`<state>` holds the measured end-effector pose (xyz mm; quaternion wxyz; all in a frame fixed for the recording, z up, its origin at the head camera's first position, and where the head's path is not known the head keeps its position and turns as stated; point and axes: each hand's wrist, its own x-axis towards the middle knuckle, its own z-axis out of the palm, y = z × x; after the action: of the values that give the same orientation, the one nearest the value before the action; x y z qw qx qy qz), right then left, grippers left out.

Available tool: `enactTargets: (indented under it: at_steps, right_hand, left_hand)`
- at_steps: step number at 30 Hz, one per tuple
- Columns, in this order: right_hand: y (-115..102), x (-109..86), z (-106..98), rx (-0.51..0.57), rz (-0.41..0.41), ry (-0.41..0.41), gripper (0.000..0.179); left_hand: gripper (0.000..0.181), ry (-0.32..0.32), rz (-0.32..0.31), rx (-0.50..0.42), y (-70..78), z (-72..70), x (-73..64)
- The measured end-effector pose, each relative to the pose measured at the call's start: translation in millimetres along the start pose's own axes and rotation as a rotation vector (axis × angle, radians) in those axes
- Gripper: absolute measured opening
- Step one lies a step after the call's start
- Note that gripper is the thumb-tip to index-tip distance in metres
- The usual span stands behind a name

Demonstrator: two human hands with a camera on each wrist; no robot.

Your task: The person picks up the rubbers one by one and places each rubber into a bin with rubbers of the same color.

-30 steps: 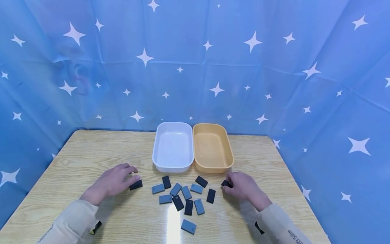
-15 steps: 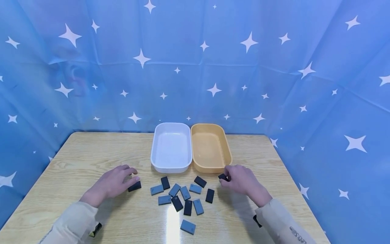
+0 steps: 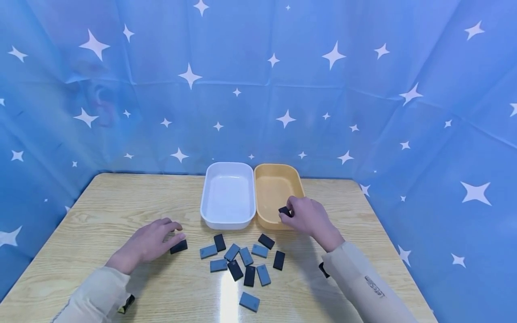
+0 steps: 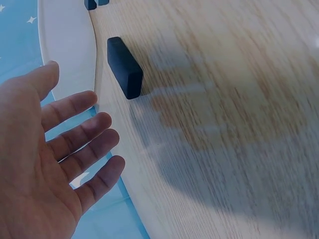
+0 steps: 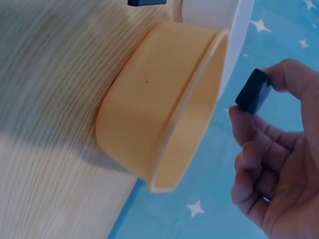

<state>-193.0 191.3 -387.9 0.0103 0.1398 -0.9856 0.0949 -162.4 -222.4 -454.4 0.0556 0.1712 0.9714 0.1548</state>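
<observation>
My right hand (image 3: 308,217) pinches a small black block (image 3: 285,211) between thumb and fingertips, above the near right rim of the orange bin (image 3: 278,168). In the right wrist view the black block (image 5: 253,90) stands clear of the bin wall (image 5: 144,94). On the left, my left hand (image 3: 149,242) hovers with relaxed fingers beside another black block (image 3: 179,246). The left wrist view has that block (image 4: 124,68) lying on the table, apart from the spread fingers (image 4: 84,134).
A white bin (image 3: 229,223) stands against the orange bin's left side. In front of both, several black blocks (image 3: 249,276) and blue-grey blocks (image 3: 249,301) lie scattered on the wooden table (image 3: 169,197). A blue star-patterned curtain (image 3: 250,80) hangs behind the table.
My right hand has lifted the black block from the table and carried it up and left, over the orange bin's rim. The left hand stays in place.
</observation>
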Motion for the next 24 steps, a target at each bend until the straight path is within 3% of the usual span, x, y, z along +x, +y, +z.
enactTargets:
  at_steps: [12, 24]
  right_hand:
    - [-7.3, 37.2, 10.4, -0.042, 0.139, -0.080, 0.033]
    - [-8.7, 58.6, 39.1, -0.017, 0.199, -0.112, 0.039]
  left_hand:
    - [0.043, 0.013, 0.003, -0.001, -1.6, -0.1, 0.5]
    - [0.039, 0.023, 0.030, 0.005, -4.1, 0.6, 3.2]
